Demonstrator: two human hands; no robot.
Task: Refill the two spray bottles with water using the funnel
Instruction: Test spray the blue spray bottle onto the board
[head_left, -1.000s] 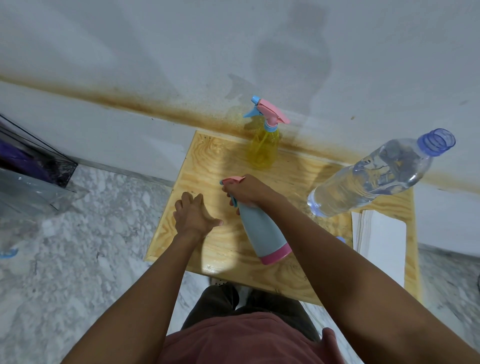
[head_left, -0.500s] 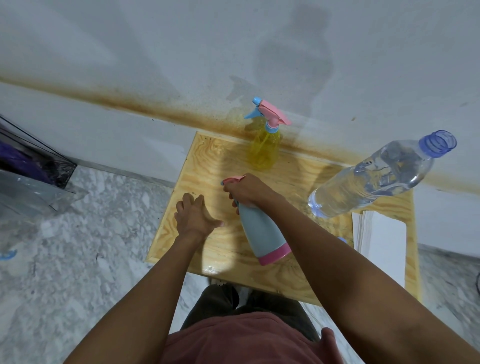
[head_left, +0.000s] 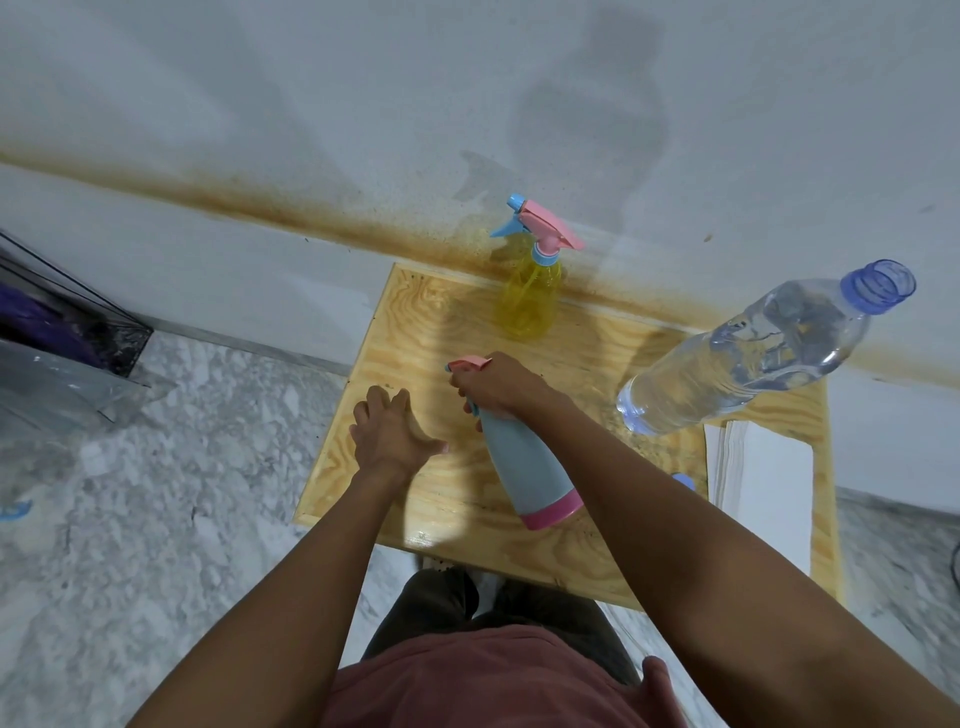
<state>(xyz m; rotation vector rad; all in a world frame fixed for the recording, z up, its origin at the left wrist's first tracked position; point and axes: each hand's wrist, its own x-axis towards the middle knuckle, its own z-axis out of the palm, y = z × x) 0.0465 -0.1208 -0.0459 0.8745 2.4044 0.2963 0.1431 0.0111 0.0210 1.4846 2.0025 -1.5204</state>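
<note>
A grey-blue spray bottle (head_left: 524, 467) with a pink base stands on the wooden table (head_left: 447, 317). My right hand (head_left: 498, 387) is closed around its pink spray head. My left hand (head_left: 389, 436) rests on the table just left of that bottle, fingers apart, holding nothing. A yellow spray bottle (head_left: 530, 296) with a pink and blue head stands at the table's back edge by the wall. A large clear water bottle (head_left: 753, 353), uncapped, stands at the right. No funnel shows.
A folded white cloth (head_left: 763, 483) lies on the table's right side, with a small blue object (head_left: 683, 480) partly hidden behind my right arm. A clear plastic box (head_left: 62, 364) sits on the marble floor to the left. The wall runs close behind the table.
Almost nothing differs; both hands hold the same positions, and the view has shifted only slightly.
</note>
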